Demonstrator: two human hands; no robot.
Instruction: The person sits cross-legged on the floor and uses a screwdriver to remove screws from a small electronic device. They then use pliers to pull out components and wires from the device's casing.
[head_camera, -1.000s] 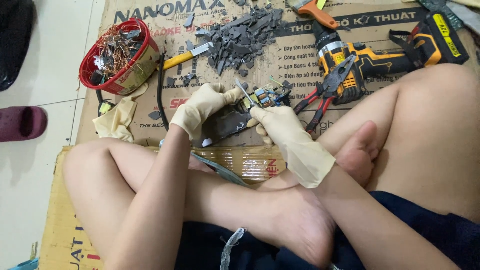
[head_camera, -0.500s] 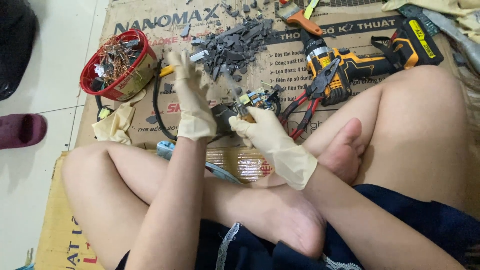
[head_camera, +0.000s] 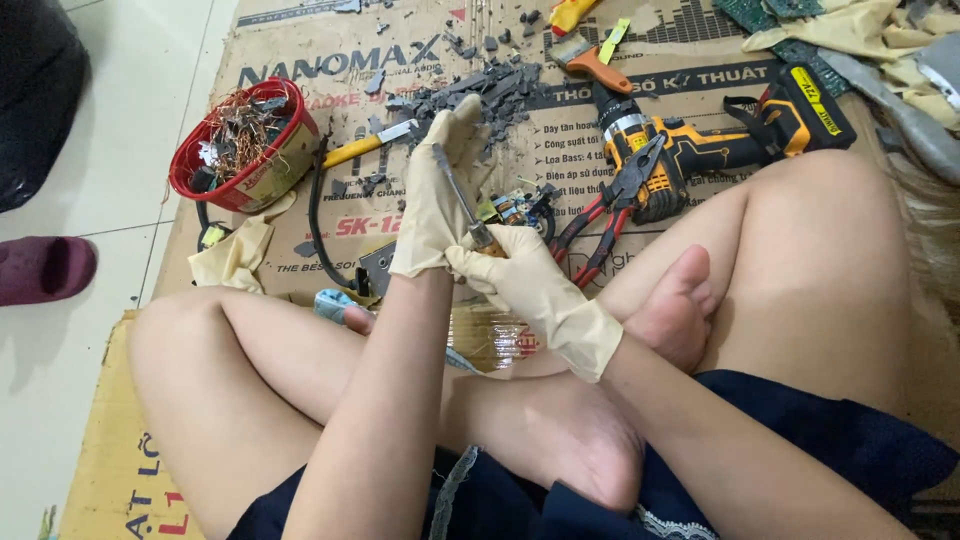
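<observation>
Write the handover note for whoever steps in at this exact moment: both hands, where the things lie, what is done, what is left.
Left hand: gloved, raised, holding a thin metal tool.
Right hand: gloved, gripping the tool's lower end.
Small circuit part: on the cardboard just behind the hands.
Pliers and drill: to the right.
Red bowl: left, holds copper wire scrap.
Done: dark broken pieces lie piled ahead.
Left: the circuit part looks not yet taken apart.
</observation>
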